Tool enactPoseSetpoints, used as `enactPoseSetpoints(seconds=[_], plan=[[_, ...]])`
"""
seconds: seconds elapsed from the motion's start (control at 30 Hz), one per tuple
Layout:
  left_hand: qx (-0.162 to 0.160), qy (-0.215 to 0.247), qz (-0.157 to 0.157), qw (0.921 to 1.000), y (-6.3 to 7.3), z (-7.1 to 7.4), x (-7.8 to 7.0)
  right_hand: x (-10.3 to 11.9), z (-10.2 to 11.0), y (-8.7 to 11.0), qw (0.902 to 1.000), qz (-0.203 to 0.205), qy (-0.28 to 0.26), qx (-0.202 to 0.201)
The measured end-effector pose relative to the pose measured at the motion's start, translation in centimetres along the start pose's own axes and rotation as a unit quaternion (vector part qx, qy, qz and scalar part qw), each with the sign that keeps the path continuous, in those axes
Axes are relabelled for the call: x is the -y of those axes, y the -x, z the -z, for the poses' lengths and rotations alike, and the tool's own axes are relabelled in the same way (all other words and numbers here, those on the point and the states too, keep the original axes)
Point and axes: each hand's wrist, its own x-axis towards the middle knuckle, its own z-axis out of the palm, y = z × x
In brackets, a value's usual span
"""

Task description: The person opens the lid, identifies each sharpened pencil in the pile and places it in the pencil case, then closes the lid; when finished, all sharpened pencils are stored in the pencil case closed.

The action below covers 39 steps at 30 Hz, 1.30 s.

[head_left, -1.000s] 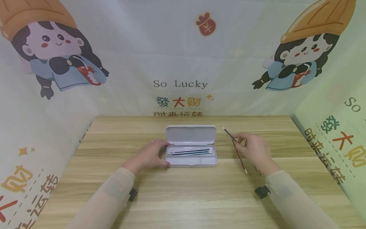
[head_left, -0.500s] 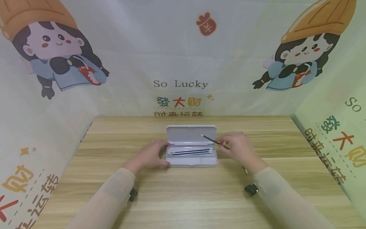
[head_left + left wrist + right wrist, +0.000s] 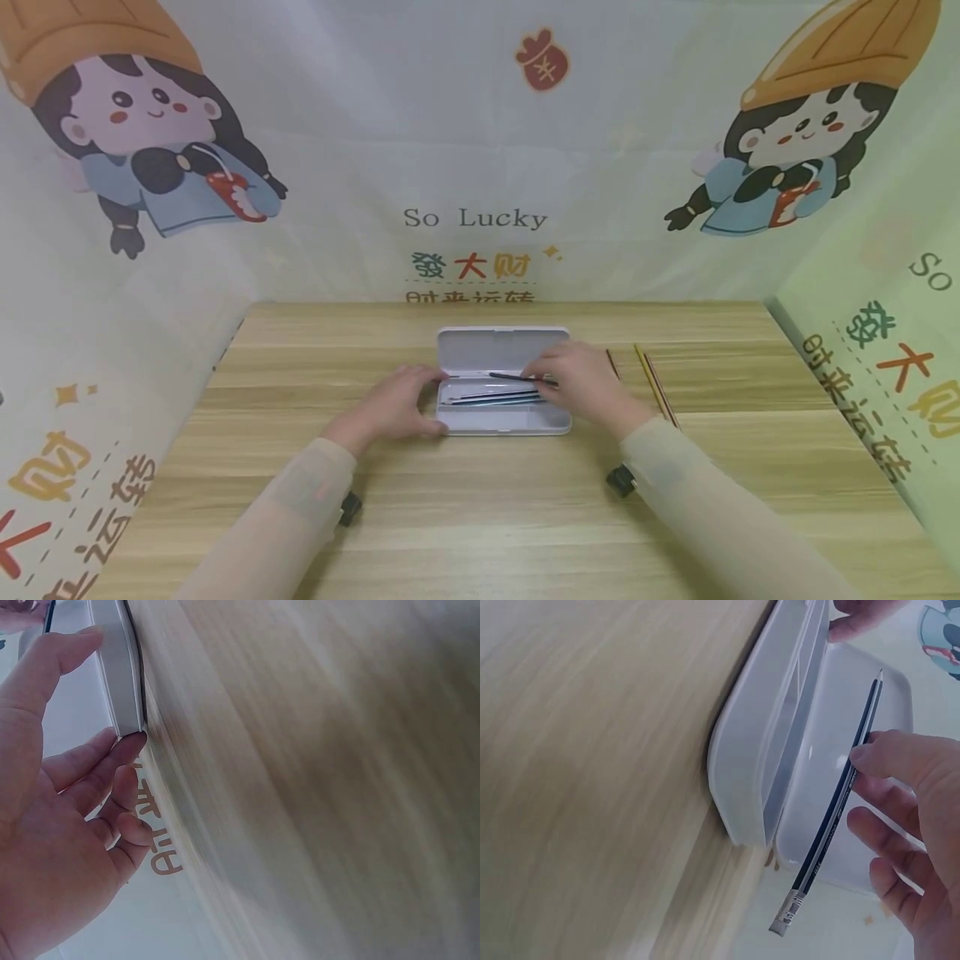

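Note:
An open white pencil case (image 3: pixel 480 422) lies on the table, its lid (image 3: pixel 476 348) tipped back. Several dark and teal pencils (image 3: pixel 480 400) lie in its long rear compartment. My left hand (image 3: pixel 393 407) holds the case's left end; the left wrist view has the thumb on one long side and fingertips at the corner. Above the case's right half, my right hand (image 3: pixel 585 383) pinches a dark striped pencil (image 3: pixel 838 801) between thumb and fingers. In the right wrist view its sharpened tip points away and its metal-banded eraser end sticks out below the hand.
Right of the case, a yellow pencil (image 3: pixel 652 375) and a red one (image 3: pixel 662 390) lie side by side on the wooden table (image 3: pixel 480 517). Another reddish pencil (image 3: pixel 612 363) is partly hidden behind my right hand. A printed cloth (image 3: pixel 337 183) rises behind the table.
My right hand has carried the dark pencil leftward from the loose pencils to above the case, and the pencil has turned more level. My left hand stays on the case.

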Motion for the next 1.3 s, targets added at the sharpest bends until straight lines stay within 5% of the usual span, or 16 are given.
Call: enactPoseSetpoints(seconds=[0.73, 1.3], plan=[[-0.006, 0.002, -0.008, 0.9999, -0.1, 0.0, 0.2, 1.7, -2.9, -3.6, 0.9972, 0.028, 0.014, 0.068], [-0.008, 0.001, -0.016, 0.9998, -0.1, 0.0, 0.1, 1.7, -3.8, -3.6, 0.9970, 0.022, 0.005, 0.073]])
